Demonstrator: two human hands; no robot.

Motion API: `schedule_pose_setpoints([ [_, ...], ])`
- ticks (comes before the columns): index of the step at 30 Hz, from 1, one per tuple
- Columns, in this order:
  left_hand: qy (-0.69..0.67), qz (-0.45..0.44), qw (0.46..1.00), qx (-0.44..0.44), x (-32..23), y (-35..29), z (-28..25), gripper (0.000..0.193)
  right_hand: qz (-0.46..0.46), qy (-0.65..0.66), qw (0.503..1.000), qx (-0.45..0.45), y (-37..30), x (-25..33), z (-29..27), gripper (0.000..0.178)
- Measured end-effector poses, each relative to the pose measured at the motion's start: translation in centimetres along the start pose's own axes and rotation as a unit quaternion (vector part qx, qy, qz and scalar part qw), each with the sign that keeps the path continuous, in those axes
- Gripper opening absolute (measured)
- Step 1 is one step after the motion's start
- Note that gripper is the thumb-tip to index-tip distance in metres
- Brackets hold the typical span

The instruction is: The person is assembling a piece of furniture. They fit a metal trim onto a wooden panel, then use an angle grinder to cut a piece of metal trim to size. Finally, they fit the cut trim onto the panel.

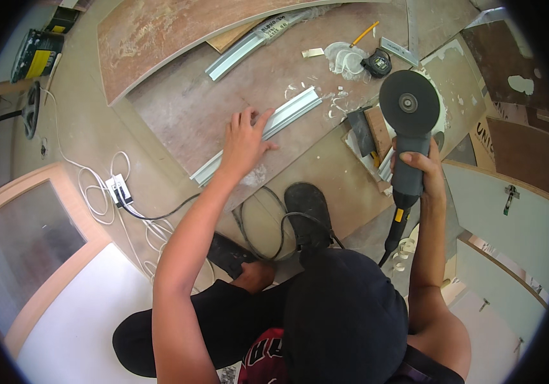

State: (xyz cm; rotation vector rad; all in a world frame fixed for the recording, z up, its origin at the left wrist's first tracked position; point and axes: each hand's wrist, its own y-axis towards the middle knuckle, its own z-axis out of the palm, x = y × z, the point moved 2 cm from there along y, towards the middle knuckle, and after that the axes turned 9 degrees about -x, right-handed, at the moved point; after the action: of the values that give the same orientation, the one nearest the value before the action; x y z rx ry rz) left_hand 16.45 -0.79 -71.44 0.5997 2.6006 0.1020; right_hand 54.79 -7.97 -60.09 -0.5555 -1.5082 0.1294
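The grinder [408,169] is dark grey with a yellow patch, its disc [408,86] near-black. The metal rail [291,112] gleams silvery white. At the upper left, a panel [159,38] is mottled reddish brown and cream. The pencil [364,34] is orange-yellow, the tape measure [377,63] mostly black.

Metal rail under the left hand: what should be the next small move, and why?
Perhaps press the metal rail down with the left hand before bringing the angle grinder near: the rail lies on the board with no clamp visible, and the right hand holds the grinder raised, its disc clear of the rail.
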Motion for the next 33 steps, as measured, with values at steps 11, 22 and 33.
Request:
schedule_pose_setpoints([
  [11, 0.034, 0.047, 0.997, -0.05, 2.5, 3.2, 1.4, 0.038, -0.024, -0.192, 0.981, -0.002, 4.7, -0.7, 3.3, 0.077],
  [22, 0.073, 0.084, 0.993, -0.025, 4.3, 3.5, 2.2, 0.028, -0.092, -0.276, 0.956, 0.03, 9.2, -0.9, 6.7, 0.072],
  [33, 0.042, 0.053, 0.997, -0.034, 4.1, 2.7, 1.9, 0.029, -0.102, -0.359, 0.926, 0.046, 10.9, 0.2, 8.9, 0.073],
])
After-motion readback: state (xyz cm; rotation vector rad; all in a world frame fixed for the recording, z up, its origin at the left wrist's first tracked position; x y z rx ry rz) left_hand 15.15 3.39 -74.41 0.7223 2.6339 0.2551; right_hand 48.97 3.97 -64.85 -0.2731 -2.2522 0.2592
